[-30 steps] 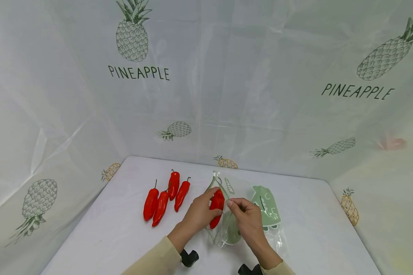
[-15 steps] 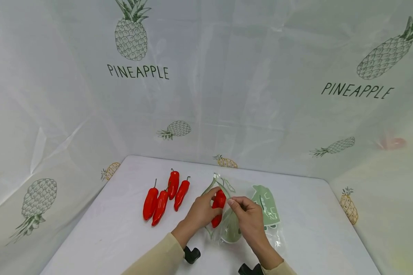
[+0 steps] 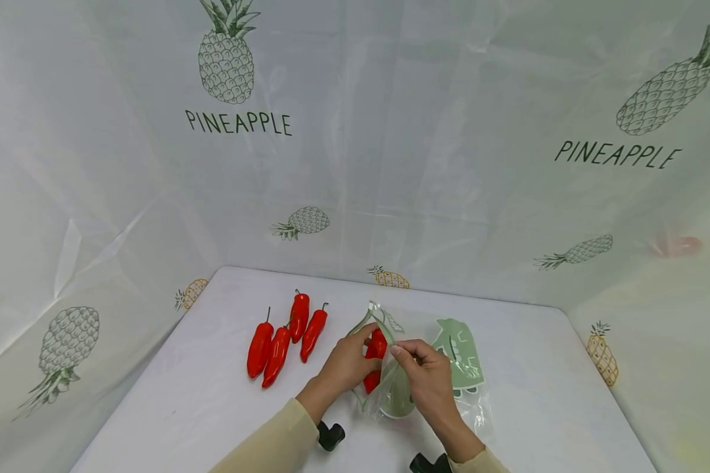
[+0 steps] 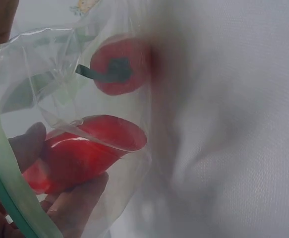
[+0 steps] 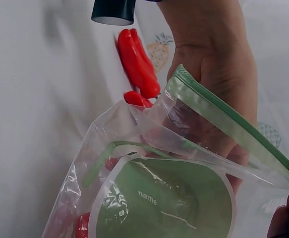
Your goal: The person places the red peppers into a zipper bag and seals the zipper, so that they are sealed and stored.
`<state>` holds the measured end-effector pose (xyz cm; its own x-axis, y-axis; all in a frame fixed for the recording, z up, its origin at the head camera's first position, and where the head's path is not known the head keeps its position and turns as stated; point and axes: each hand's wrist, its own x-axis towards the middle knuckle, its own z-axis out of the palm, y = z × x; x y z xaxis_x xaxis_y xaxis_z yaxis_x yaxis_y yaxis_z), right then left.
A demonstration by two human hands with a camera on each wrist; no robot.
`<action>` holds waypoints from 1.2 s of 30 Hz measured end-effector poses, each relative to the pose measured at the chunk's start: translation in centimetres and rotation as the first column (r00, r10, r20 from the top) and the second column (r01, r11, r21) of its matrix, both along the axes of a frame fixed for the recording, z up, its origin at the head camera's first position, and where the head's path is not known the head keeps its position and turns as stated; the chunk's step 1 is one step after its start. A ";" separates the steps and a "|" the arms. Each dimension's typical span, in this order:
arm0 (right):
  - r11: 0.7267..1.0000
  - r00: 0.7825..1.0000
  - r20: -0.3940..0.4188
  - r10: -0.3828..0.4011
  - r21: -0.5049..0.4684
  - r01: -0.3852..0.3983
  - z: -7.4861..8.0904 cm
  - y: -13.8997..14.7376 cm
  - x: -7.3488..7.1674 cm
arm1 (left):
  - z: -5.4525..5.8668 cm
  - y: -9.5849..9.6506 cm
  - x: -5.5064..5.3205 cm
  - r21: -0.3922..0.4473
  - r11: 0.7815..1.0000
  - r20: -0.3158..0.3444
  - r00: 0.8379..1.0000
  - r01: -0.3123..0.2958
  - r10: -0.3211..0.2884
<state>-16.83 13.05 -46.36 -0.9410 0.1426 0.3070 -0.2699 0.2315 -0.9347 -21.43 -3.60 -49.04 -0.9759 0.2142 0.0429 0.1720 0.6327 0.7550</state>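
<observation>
My left hand (image 3: 346, 361) holds a red chili pepper (image 3: 375, 361) at the mouth of a clear zip bag (image 3: 398, 394) with a green seal strip. In the left wrist view the held pepper (image 4: 80, 153) lies between thumb and fingers, behind the clear film. Above it, a second red pepper with a green stem (image 4: 127, 67) shows through the plastic. My right hand (image 3: 428, 371) pinches the bag's rim and keeps the mouth apart. A green label marked "name" covers part of the bag in the right wrist view, where my right fingers (image 5: 288, 218) grip the edge.
Several loose red chili peppers (image 3: 277, 355) lie on the white table (image 3: 183, 387), left of the bag. Another clear bag with a green printed shape (image 3: 460, 351) lies flat to the right. A pineapple-print sheet (image 3: 420, 164) stands behind the table.
My left hand has moved slightly right with the pepper, further into the bag's mouth. The right hand stays at the rim, and the loose peppers have not moved.
</observation>
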 end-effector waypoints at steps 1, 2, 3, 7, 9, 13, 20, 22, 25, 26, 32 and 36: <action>1.000 1.000 -0.002 0.002 -0.001 -0.002 -0.1 0.0 0.0 | 0.0 0.0 0.0 0.001 1.000 0.002 1.000 0.000 0.000; 1.000 1.000 -0.004 0.003 -0.002 -0.003 -0.1 0.0 0.0 | -0.1 0.0 -0.1 0.002 1.000 0.002 1.000 0.000 0.000; 1.000 1.000 -0.006 0.005 -0.003 -0.005 -0.2 0.0 -0.1 | -0.1 0.0 -0.1 0.004 1.000 0.005 1.000 0.000 0.000; 1.000 1.000 -0.011 0.007 -0.008 -0.008 -0.3 0.0 -0.1 | -0.2 -0.1 -0.2 0.008 1.000 0.010 1.000 0.001 -0.001; 1.000 1.000 -0.014 0.009 -0.012 -0.010 -0.4 0.0 -0.1 | -0.2 -0.1 -0.3 0.009 1.000 0.014 1.000 0.000 -0.001; 1.000 1.000 -0.018 0.014 -0.020 -0.014 -0.4 0.0 -0.2 | -0.1 -0.1 -0.3 0.014 1.000 0.023 1.000 0.000 0.000; 0.999 1.000 -0.024 0.001 -0.046 -0.002 -0.4 0.2 -0.4 | -0.2 -0.1 -0.3 0.039 0.999 0.023 1.000 0.005 -0.006; 0.998 1.000 -0.020 -0.005 -0.055 0.004 -0.4 0.2 -0.4 | -0.2 -0.1 -0.3 0.043 0.999 0.021 1.000 0.005 -0.006; 0.998 1.000 -0.006 -0.009 -0.060 0.009 -0.4 0.4 -0.5 | -0.1 -0.1 -0.2 0.049 0.999 0.024 1.000 0.006 -0.007; 0.998 1.000 0.002 -0.010 -0.059 0.010 -0.4 0.5 -0.5 | -0.1 -0.1 -0.1 0.050 0.999 0.022 1.000 0.009 -0.010; 0.999 0.998 0.051 -0.020 -0.049 0.022 -0.4 0.7 -0.7 | 0.0 -0.2 0.3 0.038 0.999 -0.027 0.999 0.029 -0.028; 0.998 0.998 0.059 -0.033 -0.045 0.036 -0.5 0.8 -0.9 | -0.1 -0.4 0.7 0.031 0.998 -0.104 0.993 0.062 -0.059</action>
